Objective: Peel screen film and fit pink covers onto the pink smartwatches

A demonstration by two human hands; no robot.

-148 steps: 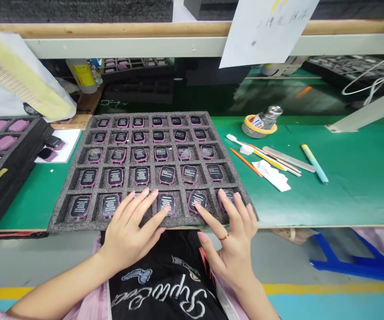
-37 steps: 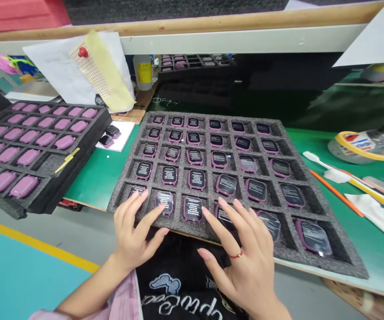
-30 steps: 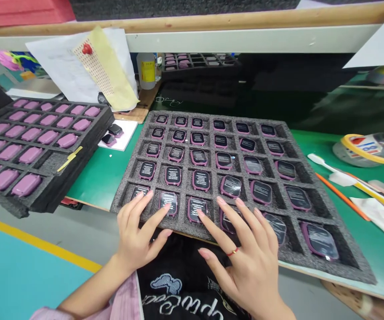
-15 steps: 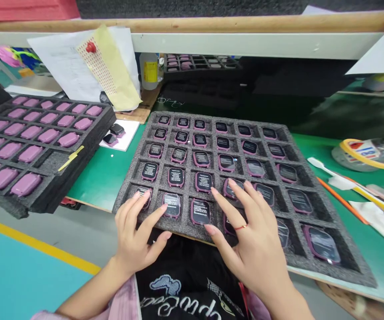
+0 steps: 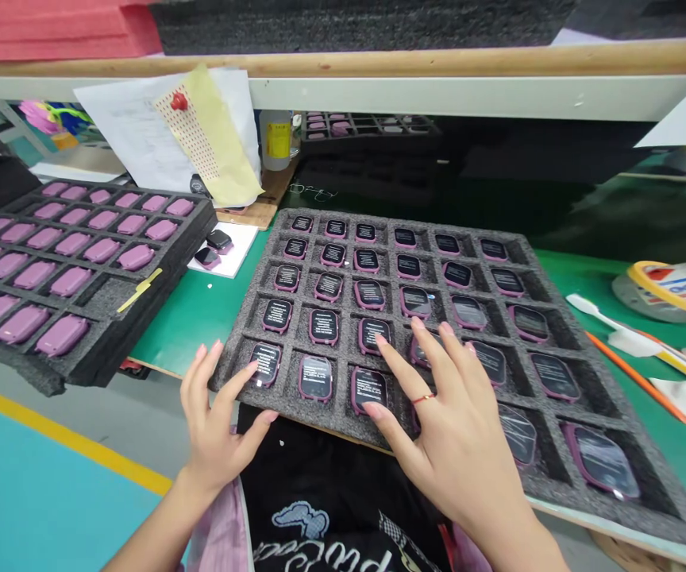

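A grey foam tray (image 5: 343, 389) with several pockets lies on the green bench, each pocket holding a pink-framed watch body with a dark screen (image 5: 325, 326). My left hand (image 5: 215, 417) is open at the tray's near left corner, its fingertips by the first watch of the front row (image 5: 266, 363). My right hand (image 5: 447, 421), with a red ring, lies open and flat over the front two rows near the middle. It covers some watches. Neither hand holds anything.
A second dark foam tray (image 5: 105, 318) of pink watch backs sits at the left. Two loose watches (image 5: 215, 248) lie on white paper. A tape roll (image 5: 670, 286), a toothbrush and sticks lie at the right. Papers (image 5: 200, 135) hang from the shelf, beside a bottle (image 5: 275, 139).
My left hand slid left from the front-row watches to the tray's corner. My right hand moved forward over the second row. The view has swung left since the earliest frame.
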